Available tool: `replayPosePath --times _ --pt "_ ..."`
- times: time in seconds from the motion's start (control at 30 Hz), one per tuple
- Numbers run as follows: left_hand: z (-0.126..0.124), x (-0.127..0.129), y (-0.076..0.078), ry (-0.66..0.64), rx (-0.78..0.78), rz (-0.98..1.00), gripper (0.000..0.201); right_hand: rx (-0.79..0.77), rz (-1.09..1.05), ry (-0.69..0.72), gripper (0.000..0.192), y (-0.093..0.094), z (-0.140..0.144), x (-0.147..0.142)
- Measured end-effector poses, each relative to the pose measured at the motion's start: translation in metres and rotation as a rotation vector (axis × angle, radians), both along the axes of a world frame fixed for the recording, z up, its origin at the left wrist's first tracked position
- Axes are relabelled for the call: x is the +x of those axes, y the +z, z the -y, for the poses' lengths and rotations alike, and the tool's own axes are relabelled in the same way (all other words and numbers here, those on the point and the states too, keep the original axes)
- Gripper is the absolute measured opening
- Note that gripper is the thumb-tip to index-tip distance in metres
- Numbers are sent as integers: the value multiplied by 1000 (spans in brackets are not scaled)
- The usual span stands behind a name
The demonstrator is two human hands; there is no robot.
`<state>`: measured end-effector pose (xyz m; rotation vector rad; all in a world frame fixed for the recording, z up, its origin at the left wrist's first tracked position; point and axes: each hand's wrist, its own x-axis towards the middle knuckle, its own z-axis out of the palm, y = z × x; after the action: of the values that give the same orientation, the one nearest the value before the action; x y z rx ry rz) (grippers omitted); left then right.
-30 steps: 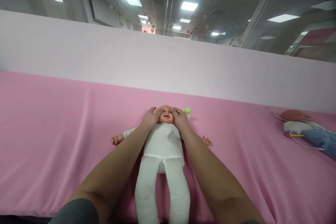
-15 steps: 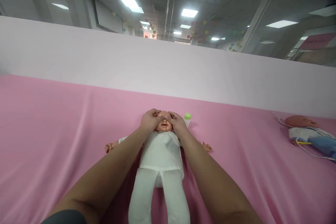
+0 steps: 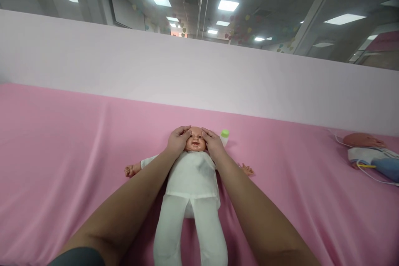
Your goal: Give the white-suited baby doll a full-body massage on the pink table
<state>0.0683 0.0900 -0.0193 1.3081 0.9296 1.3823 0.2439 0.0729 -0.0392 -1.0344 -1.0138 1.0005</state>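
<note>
A baby doll (image 3: 191,178) in white clothes lies on its back on the pink sheet (image 3: 68,145), head pointing away from me. My left hand (image 3: 177,139) cups the left side of the doll's head, fingertips at the temple. My right hand (image 3: 212,141) rests against the right side of the head, fingers by the eye. The doll's face (image 3: 195,139) shows between the two hands. Its arms lie spread out to both sides.
A small bottle with a green cap (image 3: 224,135) lies just right of the doll's head. A second doll (image 3: 370,156) in blue and white with a white cord lies at the far right. A pale partition wall (image 3: 199,79) runs behind the sheet.
My fingers have slid outward from over the doll's eyes to the sides of its head, uncovering the face. The view has shifted slightly.
</note>
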Motion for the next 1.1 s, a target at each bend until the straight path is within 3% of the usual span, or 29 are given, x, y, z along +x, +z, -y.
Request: replayPosePath --times 0.27,0.47,0.6,0.7,0.87,1.1 --pt "3 -1 1 -39 -48 84 40 -1 -69 77 59 4 9 0" --pt "13 0 11 65 42 -145 39 20 -4 47 66 7 7 -6" --pt "17 1 17 68 12 -167 39 10 56 -21 65 6 3 -10" --pt "13 3 14 64 19 -164 36 18 95 -88 59 6 1 -12" --pt "0 3 2 90 60 -175 29 20 83 -83 51 4 0 -11" --pt "-2 0 1 24 -85 22 33 20 -124 65 55 -1 3 -7"
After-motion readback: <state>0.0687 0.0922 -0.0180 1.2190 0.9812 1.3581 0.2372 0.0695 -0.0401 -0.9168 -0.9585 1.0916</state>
